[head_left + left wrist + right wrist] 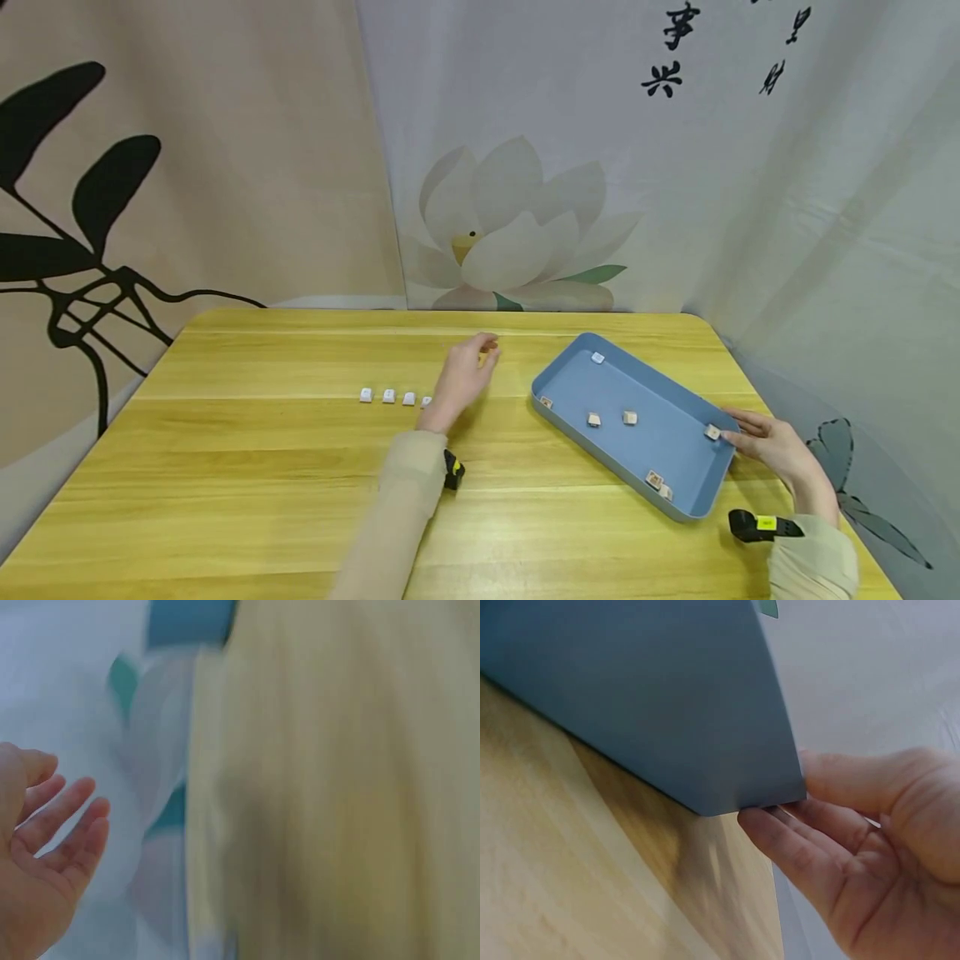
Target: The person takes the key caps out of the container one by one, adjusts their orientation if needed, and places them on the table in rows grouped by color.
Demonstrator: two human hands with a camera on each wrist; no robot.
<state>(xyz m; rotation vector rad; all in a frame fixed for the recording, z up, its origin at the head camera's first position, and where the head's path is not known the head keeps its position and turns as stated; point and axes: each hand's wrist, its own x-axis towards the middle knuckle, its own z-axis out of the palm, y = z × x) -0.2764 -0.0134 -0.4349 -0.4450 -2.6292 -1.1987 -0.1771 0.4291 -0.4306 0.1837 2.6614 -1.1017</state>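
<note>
My right hand (776,450) grips the right end of a blue rectangular tray (652,367), thumb at the rim and fingers below it. In the right wrist view, the tray's corner (765,750) sits between the thumb and fingers, tilted up off the table on that side. Several small keycaps, among them a pale one (630,417), lie scattered inside. My left hand (461,379) hovers left of the tray, its fingers loosely bent around nothing; the left wrist view shows the same bare hand (52,847). Beside that wrist stands a row of white keycaps (388,396), its right end partly covered.
The wooden table (247,500) stretches left and in front of the tray. Behind its far edge hangs a printed curtain (517,100) with a lotus. Both wrists wear a black camera strap, such as the right one (750,526).
</note>
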